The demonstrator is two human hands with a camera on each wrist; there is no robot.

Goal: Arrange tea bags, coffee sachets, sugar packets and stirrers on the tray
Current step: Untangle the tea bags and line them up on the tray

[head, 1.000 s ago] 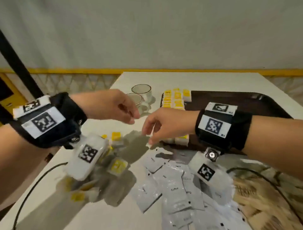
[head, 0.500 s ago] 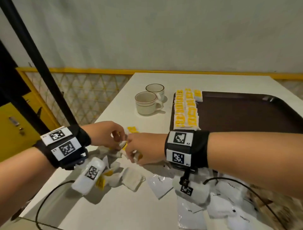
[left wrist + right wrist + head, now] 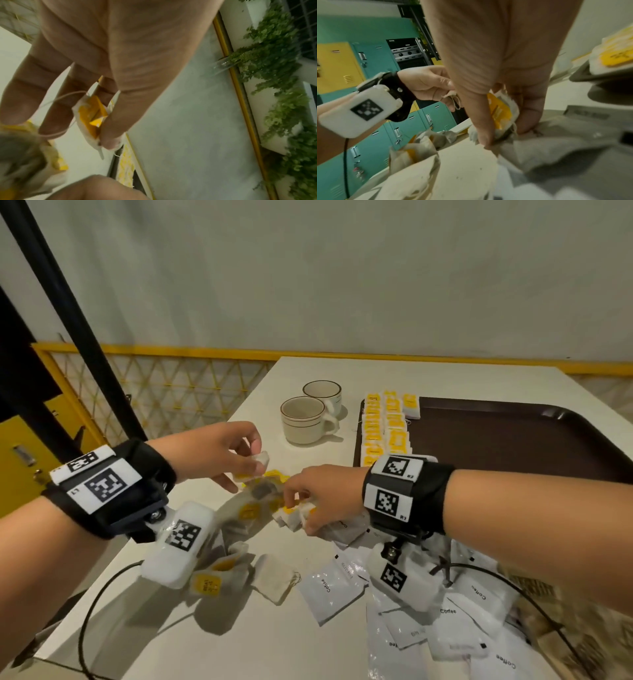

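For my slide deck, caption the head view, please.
Both hands gather tea bags beside a tray and two cups.

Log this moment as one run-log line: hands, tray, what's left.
left hand: pinches tea bag | right hand: grips tea bags | tray: tea bags along left edge | table: coffee sachets loose

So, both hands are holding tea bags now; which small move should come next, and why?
Probably carry the right hand and its tea bags to the tray and lay them beside the tea bag rows. Those rows fill only the tray's left edge, while the left hand pinches one tea bag.
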